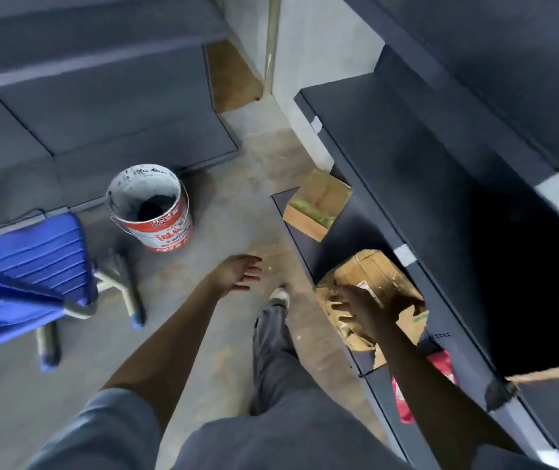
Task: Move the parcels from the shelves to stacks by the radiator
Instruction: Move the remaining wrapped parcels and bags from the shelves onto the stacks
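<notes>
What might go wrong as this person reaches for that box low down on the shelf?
The right hand meets the taped parcel alone; the left hand hangs open, so the parcel may slip. It sits under an upper shelf, so it could snag coming out. The paint bucket and blue chair stand close behind: tripping hazards.

Left hand extended forward and down, fingers loosely spread, holding nothing. Right hand reaching down, fingers spread and slightly bent. Both forearms bare.
</notes>
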{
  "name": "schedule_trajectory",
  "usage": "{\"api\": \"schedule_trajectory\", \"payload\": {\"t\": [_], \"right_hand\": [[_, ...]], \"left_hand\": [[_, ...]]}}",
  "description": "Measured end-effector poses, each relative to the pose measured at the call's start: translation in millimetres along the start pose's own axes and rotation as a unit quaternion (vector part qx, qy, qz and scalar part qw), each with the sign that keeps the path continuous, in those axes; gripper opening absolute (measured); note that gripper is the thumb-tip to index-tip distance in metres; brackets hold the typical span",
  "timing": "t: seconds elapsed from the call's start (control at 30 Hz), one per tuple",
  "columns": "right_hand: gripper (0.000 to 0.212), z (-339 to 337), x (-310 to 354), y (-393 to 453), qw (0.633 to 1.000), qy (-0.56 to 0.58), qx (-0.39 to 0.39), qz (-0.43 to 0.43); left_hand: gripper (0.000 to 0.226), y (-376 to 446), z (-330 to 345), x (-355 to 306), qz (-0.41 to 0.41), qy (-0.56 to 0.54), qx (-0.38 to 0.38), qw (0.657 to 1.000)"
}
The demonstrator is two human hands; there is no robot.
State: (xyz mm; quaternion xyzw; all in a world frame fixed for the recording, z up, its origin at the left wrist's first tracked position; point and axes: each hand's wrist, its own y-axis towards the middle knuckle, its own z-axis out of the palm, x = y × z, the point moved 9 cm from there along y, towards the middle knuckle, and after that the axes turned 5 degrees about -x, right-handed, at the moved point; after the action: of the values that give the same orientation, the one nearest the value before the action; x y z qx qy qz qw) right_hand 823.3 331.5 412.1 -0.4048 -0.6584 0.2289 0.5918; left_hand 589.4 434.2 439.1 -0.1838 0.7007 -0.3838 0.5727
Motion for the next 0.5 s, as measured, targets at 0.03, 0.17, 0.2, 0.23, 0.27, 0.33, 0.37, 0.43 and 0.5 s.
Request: {"api": "schedule_trajectory", "payload": {"t": [0.03,0.17,0.2,0.23,0.27,0.33,0.37,0.43,0.5], "right_hand": [[0.02,-1.1,7.6,25.2,1.0,-0.019,-0.018,0.013],[0.025,-12.4,38.2,108.4,0.99,-0.08,-0.077,0.087],[0.028,-12.7,47.9,126.8,0.985,-0.113,-0.085,0.098],[0.032,-12.4,58.4,148.7,0.98,-0.147,-0.09,0.099],[0.035,-7.9,70.0,171.6,0.979,-0.16,-0.087,0.095],[0.035,1.1,81.6,222.0,0.974,-0.186,-0.087,0.095],[0.034,4.9,89.4,250.9,0.971,-0.201,-0.1,0.088],[0.033,23.9,98.6,320.7,0.96,-0.257,-0.091,0.062],[0.036,34.8,101.5,385.0,0.937,-0.334,-0.087,0.044]], "left_hand": [[0.038,28.1,-0.9,-9.7,-0.007,-0.003,-0.005,1.0],[0.033,126.9,2.6,-38.7,-0.06,-0.021,-0.021,0.998],[0.029,149.6,5.5,-45.5,-0.076,-0.022,-0.015,0.997],[0.024,173.9,7.3,-51.1,-0.088,-0.028,-0.014,0.996],[0.021,199.8,8.3,-56.6,-0.093,-0.025,-0.013,0.995],[0.026,250.6,8.3,-69.6,-0.08,0.002,-0.008,0.997],[0.029,277.9,7.4,-72.8,-0.068,0.006,-0.009,0.998],[0.031,338.5,4.2,-67.2,-0.053,0.003,-0.022,0.998],[0.029,383.6,-0.3,-52.3,-0.049,0.007,-0.043,0.998]]}}
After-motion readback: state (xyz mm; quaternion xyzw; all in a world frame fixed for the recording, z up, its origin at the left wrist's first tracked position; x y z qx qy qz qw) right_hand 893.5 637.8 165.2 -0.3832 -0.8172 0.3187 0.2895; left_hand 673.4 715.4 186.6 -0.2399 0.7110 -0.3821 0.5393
